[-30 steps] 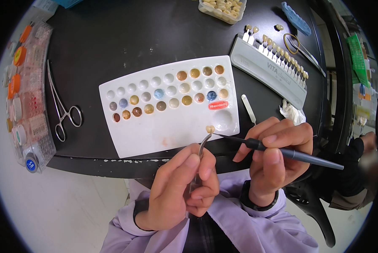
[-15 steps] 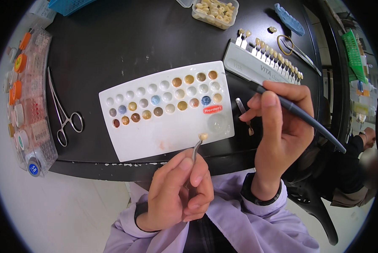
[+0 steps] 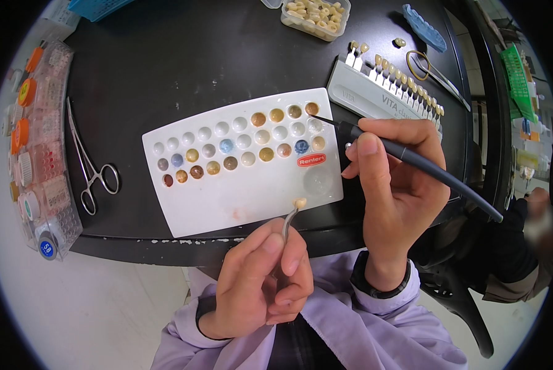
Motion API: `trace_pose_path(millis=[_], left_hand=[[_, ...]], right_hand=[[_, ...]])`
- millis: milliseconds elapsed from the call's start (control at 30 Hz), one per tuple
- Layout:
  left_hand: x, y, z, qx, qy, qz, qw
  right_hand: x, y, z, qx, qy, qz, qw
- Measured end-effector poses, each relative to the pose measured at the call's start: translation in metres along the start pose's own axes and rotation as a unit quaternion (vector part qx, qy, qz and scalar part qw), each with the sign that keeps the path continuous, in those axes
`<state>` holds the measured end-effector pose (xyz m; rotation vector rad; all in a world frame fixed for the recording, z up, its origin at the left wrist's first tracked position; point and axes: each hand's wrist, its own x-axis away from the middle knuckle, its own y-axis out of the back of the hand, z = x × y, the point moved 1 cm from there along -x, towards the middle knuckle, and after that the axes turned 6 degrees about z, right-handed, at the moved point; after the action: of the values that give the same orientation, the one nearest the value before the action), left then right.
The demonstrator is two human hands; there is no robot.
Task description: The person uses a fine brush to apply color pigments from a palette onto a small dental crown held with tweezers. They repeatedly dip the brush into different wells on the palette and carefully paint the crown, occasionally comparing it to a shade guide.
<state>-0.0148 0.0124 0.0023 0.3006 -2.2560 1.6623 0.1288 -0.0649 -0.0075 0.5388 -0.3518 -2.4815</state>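
My left hand (image 3: 258, 277) is closed around slim curved metal forceps (image 3: 287, 227), whose lower part is hidden in the fingers. At their tip a small cream-coloured dental crown (image 3: 299, 202) is held over the front edge of the white palette (image 3: 202, 213). My right hand (image 3: 403, 179) grips a fine brush (image 3: 431, 164) with a dark handle. The brush's thin dark tip reaches the palette's far right corner, beside a brown-filled well (image 3: 311, 108). Rows of palette wells hold white, yellow, brown, blue and pinkish pastes.
Behind my right hand stands a grey tooth shade guide (image 3: 363, 92). Scissor-handled forceps (image 3: 91, 172) lie left of the palette, near a clear rack (image 3: 53, 160) of capped jars. Farther back are a box of crowns (image 3: 316, 18) and a blue dental impression (image 3: 423, 28). A person (image 3: 511, 246) is at right.
My right hand has moved left, bringing the brush tip from in front of the shade guide to the palette's upper right wells. The left hand with the crown has barely moved.
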Motion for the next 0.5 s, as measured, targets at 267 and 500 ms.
trace_pose_path(millis=[267,500], left_hand=[[0.0002,-0.0009,0.001,-0.006,-0.003,-0.005,1.0],[-0.0003,-0.0004,0.0011,-0.007,-0.003,-0.005,1.0]], right_hand=[[-0.0012,-0.0011,-0.0004,-0.012,-0.008,-0.006,1.0],[-0.0001,-0.0014,0.0015,-0.02,-0.029,-0.02,0.999]])
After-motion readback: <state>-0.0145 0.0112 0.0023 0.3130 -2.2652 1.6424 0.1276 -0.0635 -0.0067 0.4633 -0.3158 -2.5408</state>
